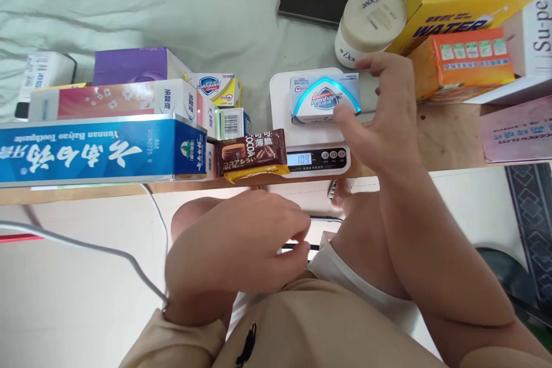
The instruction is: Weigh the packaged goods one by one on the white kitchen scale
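Covered partly by green cloth (129,0), wooden tabletop (448,132) bare in front; bearing a white scale (282,98), with phone (317,3) at its twelve o'clock, jar (373,20) at one, blue toothpaste box (103,149) at nine.

My right fingers (351,126) cover a bit of the soap (319,95); the left edge crops the toothpaste box (86,152).

Reads as a home, exact room unclear: a rumpled pale-green cloth (172,11) covers most of a wood-edged surface (448,132), crowded with everyday stuff, i.e. a toothpaste box (99,149), Safeguard soap box (325,98), Dove tub (373,20), cocoa snack packet (252,152), phone (317,3). A small digital scale (282,126) sits among it, household type by its looks. Casual beige top (328,328) and white shorts (345,270) on the wearer, pale floor (86,293) below, loose white cable (107,253), all fit.
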Tool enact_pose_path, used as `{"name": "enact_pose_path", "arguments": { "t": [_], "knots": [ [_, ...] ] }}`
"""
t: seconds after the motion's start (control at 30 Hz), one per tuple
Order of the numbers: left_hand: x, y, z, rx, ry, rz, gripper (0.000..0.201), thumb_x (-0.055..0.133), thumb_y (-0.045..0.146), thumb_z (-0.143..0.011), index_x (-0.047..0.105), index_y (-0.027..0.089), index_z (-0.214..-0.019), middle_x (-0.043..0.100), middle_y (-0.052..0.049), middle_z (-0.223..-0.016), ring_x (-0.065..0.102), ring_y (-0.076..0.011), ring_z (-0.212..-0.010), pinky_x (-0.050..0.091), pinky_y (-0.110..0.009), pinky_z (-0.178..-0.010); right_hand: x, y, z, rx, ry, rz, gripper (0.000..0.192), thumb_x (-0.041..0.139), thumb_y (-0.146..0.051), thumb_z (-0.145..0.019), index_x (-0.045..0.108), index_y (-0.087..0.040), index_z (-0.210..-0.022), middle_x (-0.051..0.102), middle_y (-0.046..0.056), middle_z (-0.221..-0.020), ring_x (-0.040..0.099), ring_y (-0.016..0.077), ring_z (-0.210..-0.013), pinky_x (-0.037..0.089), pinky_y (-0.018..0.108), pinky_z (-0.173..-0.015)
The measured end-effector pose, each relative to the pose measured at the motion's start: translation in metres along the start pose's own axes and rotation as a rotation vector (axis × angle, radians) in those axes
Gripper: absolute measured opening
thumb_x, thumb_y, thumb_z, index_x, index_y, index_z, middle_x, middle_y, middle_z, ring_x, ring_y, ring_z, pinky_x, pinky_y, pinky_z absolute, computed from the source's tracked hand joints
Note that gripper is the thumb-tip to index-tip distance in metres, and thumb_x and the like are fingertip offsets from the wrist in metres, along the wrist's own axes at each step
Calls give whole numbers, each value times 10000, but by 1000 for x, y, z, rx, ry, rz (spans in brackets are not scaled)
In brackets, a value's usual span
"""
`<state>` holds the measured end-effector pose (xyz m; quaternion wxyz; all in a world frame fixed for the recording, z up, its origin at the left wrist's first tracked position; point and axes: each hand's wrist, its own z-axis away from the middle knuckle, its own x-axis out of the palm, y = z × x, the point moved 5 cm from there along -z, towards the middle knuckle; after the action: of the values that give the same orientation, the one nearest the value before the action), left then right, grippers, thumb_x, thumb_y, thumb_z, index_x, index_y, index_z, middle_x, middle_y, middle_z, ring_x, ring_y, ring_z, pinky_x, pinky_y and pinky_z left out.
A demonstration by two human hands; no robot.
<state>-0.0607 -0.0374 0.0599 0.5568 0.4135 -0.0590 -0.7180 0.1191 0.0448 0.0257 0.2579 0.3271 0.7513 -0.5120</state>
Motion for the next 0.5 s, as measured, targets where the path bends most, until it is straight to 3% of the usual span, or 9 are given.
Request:
{"name": "enact_pose_path", "arguments": {
  "t": [0.1,0.2,0.37,0.5],
  "knots": [
    [-2,6,3,78,-17,-4,216,547,278,-945,654,207,-771,728,-8,-820,602,-169,-721,285,-339,-616,9,4,-9,-78,-192,2,518,688,-364,-830,579,-284,-1329,573,124,-1487,484,387,-1467,375,652,-1251],
    [-6,6,5,133,18,28,199,558,277,-934,649,205,-773,730,1,-811,601,-167,-727,288,-339,-611,16,14,-14,-81,-300,13,520,705,-347,-814,629,-282,-1324,556,132,-1531,479,424,-1477,342,700,-1249],
    [-13,6,15,247,153,117,186,534,267,-923,659,208,-799,744,16,-838,626,-157,-749,342,-350,-629,12,11,-13,-138,-224,10,448,760,-365,-801,672,-261,-1228,652,125,-1330,617,373,-1292,475,646,-1172],
    [-15,2,36,325,278,187,165,572,262,-912,619,204,-764,749,20,-844,635,-158,-757,413,-360,-675,5,-3,-12,-151,-71,11,386,783,-408,-834,683,-291,-1187,668,103,-1263,639,316,-1247,550,547,-1106]
  ]
}}
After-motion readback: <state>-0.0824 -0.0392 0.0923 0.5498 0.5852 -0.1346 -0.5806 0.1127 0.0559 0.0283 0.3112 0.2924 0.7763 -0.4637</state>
